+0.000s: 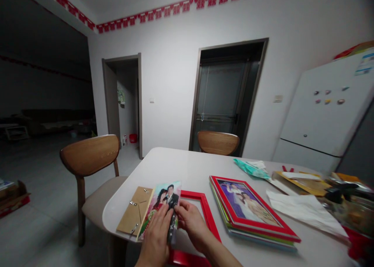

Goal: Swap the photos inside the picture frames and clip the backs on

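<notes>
A wedding photo print (pixel 163 197) of a couple, one in red and one in a dark suit, is between my hands. My left hand (pixel 157 232) lies over its lower part, fingers together across the picture and thumb hidden. At its right edge, my right hand (pixel 189 220) pinches with thumb and fingers; the edge there looks dark and glossy. Partly under the photo, to the left, is a brown backing board (pixel 134 212) with metal clips. A red picture frame (pixel 209 210) lies flat on the table beneath my right hand and forearm.
Right of my hands, a red-framed wedding picture (pixel 248 202) tops a stack of frames. Beyond lie a teal wrapper (pixel 251 168), a white paper sheet (pixel 304 208) and a yellow envelope (pixel 306 183). Wooden chairs (pixel 93 152) stand at the table's left and far sides.
</notes>
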The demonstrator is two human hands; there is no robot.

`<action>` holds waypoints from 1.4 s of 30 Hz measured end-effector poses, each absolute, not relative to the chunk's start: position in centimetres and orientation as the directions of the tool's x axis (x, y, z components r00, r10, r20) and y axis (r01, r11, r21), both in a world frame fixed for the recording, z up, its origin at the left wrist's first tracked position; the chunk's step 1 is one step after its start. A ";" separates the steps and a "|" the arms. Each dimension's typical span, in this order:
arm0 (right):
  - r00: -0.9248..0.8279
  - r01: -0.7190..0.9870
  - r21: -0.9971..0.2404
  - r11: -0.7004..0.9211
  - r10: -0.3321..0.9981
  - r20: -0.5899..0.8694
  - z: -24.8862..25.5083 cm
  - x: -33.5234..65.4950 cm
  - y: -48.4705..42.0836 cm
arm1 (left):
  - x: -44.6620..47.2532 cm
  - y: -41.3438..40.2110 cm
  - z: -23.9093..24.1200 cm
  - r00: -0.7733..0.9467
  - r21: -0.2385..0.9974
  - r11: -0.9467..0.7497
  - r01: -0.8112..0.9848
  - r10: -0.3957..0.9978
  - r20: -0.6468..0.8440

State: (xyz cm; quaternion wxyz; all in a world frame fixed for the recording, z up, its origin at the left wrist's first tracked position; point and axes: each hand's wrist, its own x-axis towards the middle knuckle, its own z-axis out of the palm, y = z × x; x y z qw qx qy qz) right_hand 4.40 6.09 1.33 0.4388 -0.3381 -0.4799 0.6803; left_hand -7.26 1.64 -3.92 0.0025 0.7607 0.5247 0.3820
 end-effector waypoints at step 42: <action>-0.105 0.792 -0.585 0.174 0.983 0.150 -1.4 11.9 10.3 | -5.1 0.5 -4.4 0.123 0.629 -0.352 0.693 0.918 0.378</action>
